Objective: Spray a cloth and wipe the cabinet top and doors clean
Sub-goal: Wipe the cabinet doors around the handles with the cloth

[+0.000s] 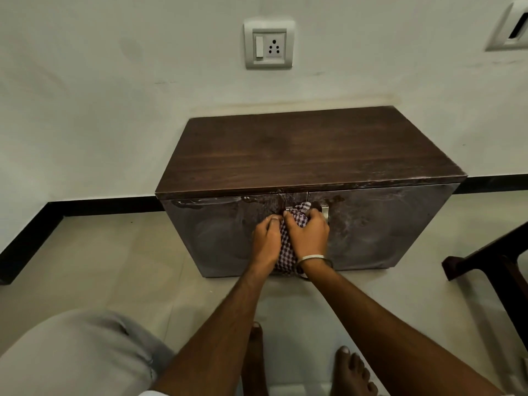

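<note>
Your left hand point(265, 241) and right hand point(310, 235) bunch one checked cloth point(287, 247), fingers curled on it, hiding one handle; second handle point(325, 214) at 2 o'clock.

No legible text, labels, brands or nos. anywhere in view. Wall socket plate point(269, 44) at 12 o'clock: blank switch and three pin holes, no markings. Second wall plate point(511, 27) at 2 o'clock: unmarked. Cabinet point(308, 155) top and doors carry no lettering.
</note>
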`<action>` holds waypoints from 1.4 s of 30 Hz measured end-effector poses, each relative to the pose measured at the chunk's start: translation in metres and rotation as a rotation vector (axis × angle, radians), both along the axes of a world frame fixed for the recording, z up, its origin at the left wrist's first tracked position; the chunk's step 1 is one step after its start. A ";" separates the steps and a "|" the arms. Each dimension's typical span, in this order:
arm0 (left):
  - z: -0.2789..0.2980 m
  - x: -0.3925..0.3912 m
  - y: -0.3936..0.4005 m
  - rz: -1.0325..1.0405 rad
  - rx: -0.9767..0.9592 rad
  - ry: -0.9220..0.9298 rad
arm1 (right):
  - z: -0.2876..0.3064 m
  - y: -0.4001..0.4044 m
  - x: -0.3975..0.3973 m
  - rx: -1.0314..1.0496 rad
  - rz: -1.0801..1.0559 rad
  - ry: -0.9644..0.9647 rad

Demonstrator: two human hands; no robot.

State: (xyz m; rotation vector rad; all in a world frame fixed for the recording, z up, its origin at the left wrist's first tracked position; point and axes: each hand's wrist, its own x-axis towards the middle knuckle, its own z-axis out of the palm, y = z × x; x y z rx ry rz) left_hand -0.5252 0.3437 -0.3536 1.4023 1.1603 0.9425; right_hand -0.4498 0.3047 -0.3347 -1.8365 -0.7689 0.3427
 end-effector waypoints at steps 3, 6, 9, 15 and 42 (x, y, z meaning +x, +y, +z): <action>-0.001 0.001 0.001 0.005 -0.010 -0.001 | 0.009 0.007 0.002 0.025 -0.009 0.027; 0.000 0.001 0.002 -0.002 -0.024 -0.008 | 0.007 0.007 0.002 0.030 -0.012 0.028; 0.000 0.000 0.001 0.007 -0.011 0.014 | -0.005 -0.001 0.001 0.034 0.003 0.031; 0.001 0.000 0.000 0.040 0.019 0.023 | -0.018 -0.006 -0.001 0.059 0.077 0.166; -0.016 -0.004 0.007 0.138 -0.059 0.047 | -0.025 -0.017 0.028 0.015 0.472 0.298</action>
